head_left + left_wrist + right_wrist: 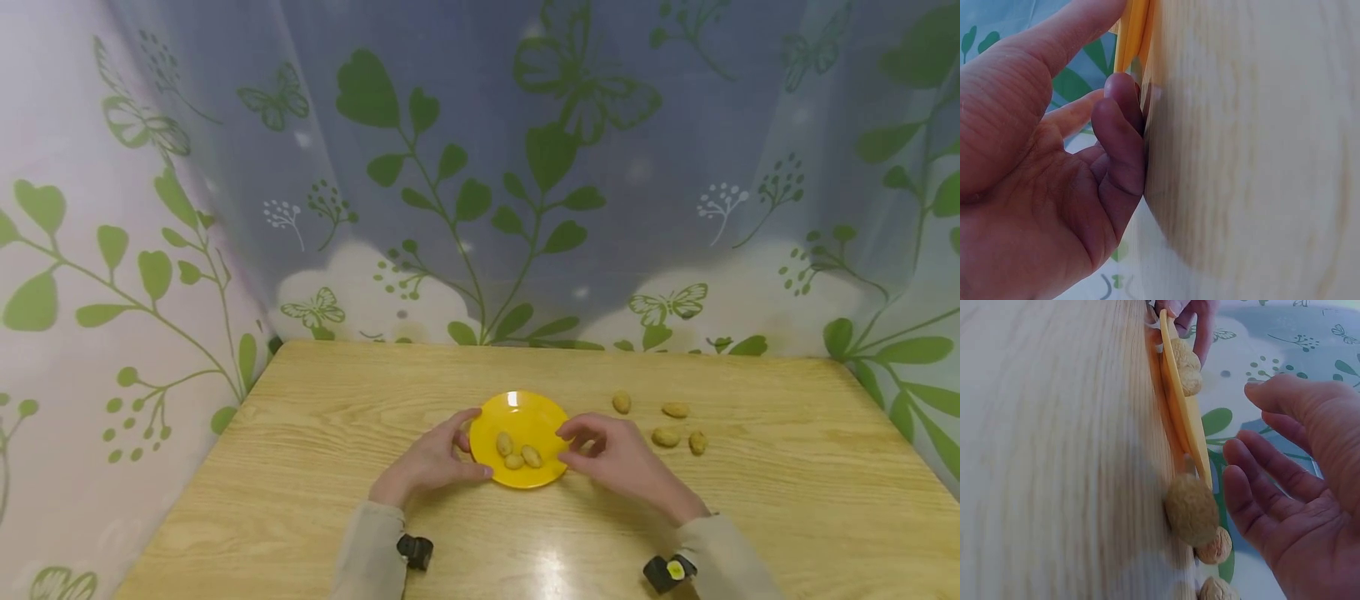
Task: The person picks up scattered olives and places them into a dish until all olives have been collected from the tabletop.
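Note:
A round yellow plate [502, 417] holds three tan, wrinkled walnuts [531, 456] in its front half. My left hand [431, 457] grips the plate's left rim. In the left wrist view its thumb [1085, 28] lies over the rim, and curled fingers [1124, 147] sit lower, beside the tabletop. At the right rim hovers my right hand [618, 458], its fingers loosely bent. In the right wrist view that hand's fingers [1263, 494] stand apart from the plate [1194, 428] with nothing between them. Several more walnuts [665, 437] lie on the table to the plate's right.
The wood-grain table [300, 433] stretches out to both sides of the plate. A curtain [480, 167] printed with green leaves and butterflies hangs behind the far edge and along the sides. Black wrist cameras [415, 552] are strapped at both cuffs.

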Demonstrator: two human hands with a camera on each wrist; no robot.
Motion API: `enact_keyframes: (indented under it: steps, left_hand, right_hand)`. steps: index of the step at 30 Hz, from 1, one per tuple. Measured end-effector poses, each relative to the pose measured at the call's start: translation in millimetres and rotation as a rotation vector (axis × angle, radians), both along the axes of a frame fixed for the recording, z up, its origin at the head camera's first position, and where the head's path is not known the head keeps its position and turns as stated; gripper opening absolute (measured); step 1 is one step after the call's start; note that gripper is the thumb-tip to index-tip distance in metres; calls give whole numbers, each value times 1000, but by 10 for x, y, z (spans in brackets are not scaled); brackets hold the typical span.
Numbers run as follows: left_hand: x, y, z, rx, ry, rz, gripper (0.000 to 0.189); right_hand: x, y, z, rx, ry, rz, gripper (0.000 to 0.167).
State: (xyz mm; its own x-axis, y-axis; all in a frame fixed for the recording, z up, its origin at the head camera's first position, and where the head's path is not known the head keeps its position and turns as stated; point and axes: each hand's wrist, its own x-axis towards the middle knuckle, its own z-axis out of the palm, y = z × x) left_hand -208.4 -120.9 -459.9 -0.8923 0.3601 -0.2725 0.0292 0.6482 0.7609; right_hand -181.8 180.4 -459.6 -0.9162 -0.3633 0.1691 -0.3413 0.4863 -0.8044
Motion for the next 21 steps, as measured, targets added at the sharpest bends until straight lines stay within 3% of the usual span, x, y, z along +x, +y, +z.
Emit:
enact_keyframes:
  steps: [9, 21]
  left_hand:
    - [-2, 5, -7, 7, 2, 1, 91]
    - [-3, 4, -8, -1, 8, 7, 92]
  right_hand:
    - [91, 152, 29, -1, -25, -40, 26]
    - [176, 361, -1, 22, 23, -81, 28]
